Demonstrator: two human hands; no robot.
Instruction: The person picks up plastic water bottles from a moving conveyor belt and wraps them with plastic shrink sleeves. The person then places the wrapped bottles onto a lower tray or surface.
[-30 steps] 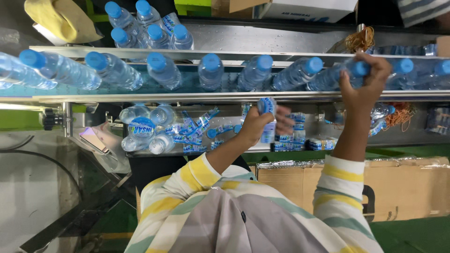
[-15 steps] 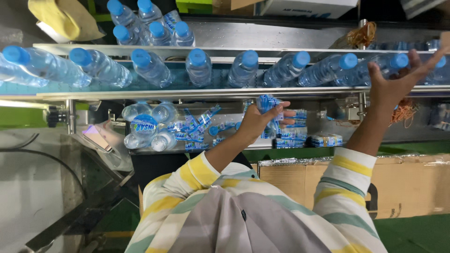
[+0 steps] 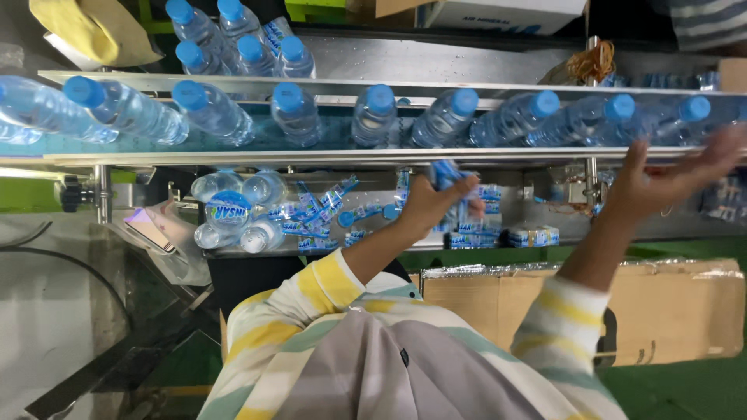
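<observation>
A row of clear water bottles with blue caps [image 3: 373, 117] lies on a steel conveyor [image 3: 327, 158] across the top. My left hand [image 3: 436, 204] is below the conveyor, shut on a small bundle of blue and white label sleeves [image 3: 450, 175]. My right hand [image 3: 669, 175] is at the right, just below the bottle row. It is blurred, with fingers spread and nothing in it. Both arms wear yellow, white and green striped sleeves.
Loose bottles [image 3: 233, 210] and scattered blue label sleeves [image 3: 319, 214] lie on a lower shelf, with banded label packs [image 3: 533, 236] to the right. A cardboard box [image 3: 669, 311] stands below. More bottles [image 3: 233, 35] and a yellow cloth [image 3: 85, 27] are behind the conveyor.
My right hand has left the bottle cap it touched and swung right and away from the row, opening. The bottles have shifted along the conveyor. My left hand keeps the sleeves.
</observation>
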